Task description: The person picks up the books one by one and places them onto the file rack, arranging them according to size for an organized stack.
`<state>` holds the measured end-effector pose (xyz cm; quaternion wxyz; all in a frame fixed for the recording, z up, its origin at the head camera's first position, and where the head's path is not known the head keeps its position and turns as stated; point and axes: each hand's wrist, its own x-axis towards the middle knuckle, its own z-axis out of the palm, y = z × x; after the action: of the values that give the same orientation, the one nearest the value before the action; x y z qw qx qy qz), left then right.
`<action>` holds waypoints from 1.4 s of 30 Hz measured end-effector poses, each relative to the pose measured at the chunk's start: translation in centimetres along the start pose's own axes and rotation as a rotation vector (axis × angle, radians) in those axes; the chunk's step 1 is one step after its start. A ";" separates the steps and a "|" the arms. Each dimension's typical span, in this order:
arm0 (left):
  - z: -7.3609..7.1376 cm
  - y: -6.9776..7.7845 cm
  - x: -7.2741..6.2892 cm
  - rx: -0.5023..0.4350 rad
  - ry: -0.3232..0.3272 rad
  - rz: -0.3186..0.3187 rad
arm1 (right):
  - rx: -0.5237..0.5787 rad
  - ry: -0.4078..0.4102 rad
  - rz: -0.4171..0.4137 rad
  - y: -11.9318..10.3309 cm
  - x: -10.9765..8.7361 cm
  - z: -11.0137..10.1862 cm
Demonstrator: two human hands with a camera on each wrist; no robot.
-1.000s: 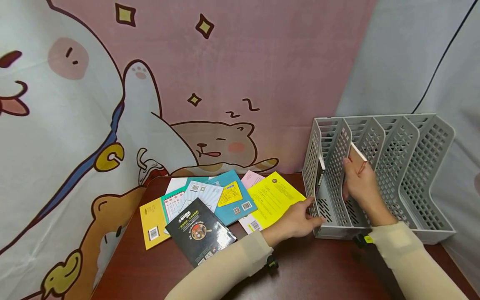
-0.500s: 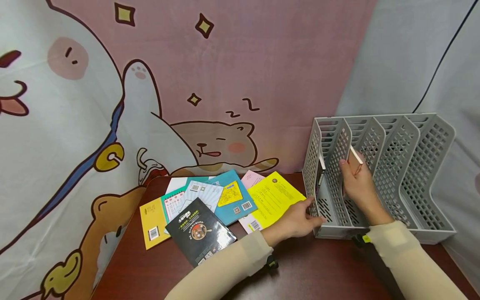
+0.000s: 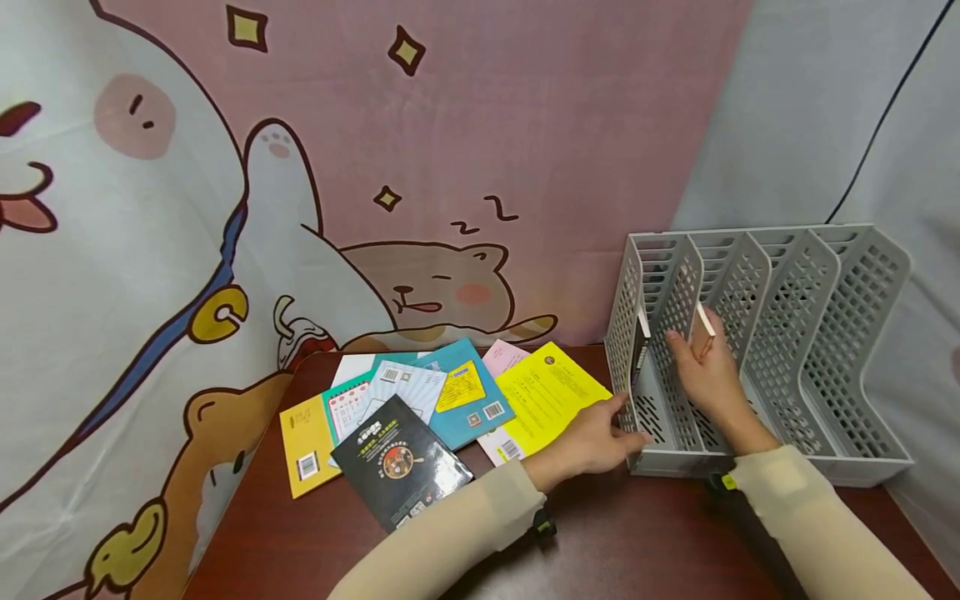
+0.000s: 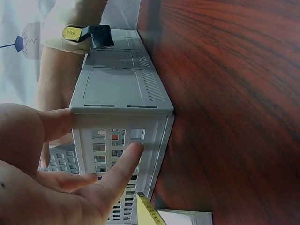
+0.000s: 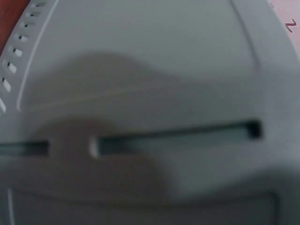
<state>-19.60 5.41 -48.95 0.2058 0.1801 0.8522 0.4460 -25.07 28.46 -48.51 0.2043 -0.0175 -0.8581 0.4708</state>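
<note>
Lower and a little further left than half a second ago are the right hand (image 3: 708, 377) and the thin, rectangular, pale-edged book (image 3: 703, 330) at its fingers, while the left hand (image 3: 596, 437) has stayed in place. That book stands upright in the second compartment from the left of the light-grey, perforated plastic file organizer (image 3: 817, 473), beside the divider on its left. It sits within the right hand's grip, in the space between thumb and fingers, its top edge showing above the crook: the fingers curl behind its right side, and the thumb stands out to the left, apart enough that I cannot tell whether it presses the cover. From its cream sleeve (image 3: 821, 521), the right arm slants up and leftward, the hand inside the organizer's front opening. The left hand holds nothing lifted; its grip is spread, the thumb at the organizer's front left corner and straight fingers against the outer left wall. A thin dark book (image 3: 641, 350) stands in the first compartment. Near the left hand, a bright yellow rectangular booklet (image 3: 551, 392) lies on the reddish-brown wooden table (image 3: 637, 546), with a glossy black booklet (image 3: 397, 467) further left, beyond the forearm.
</note>
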 end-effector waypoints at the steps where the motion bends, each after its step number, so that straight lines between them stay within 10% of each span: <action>1: 0.0 0.0 0.0 -0.001 0.001 -0.001 | -0.008 0.004 0.002 -0.1 0.0 -0.1; 10: 0.1 0.1 0.0 -0.017 -0.010 -0.003 | -0.013 0.122 -0.076 -2.7 0.0 -2.1; 20: 0.3 -0.4 0.3 -0.019 -0.004 -0.007 | -0.079 0.078 -0.089 -3.3 0.0 -2.8; 31: 0.4 -0.8 -0.5 -0.018 0.006 0.014 | 0.090 0.415 -0.283 -5.4 -1.6 -3.3; 42: -2.0 -0.1 -3.2 -0.140 0.061 0.118 | 0.133 0.314 -0.330 -9.0 -4.6 -2.4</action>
<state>-17.89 2.41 -47.43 0.1654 0.2017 0.8125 0.5213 -18.49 24.28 -41.58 0.4103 0.0636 -0.7741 0.4780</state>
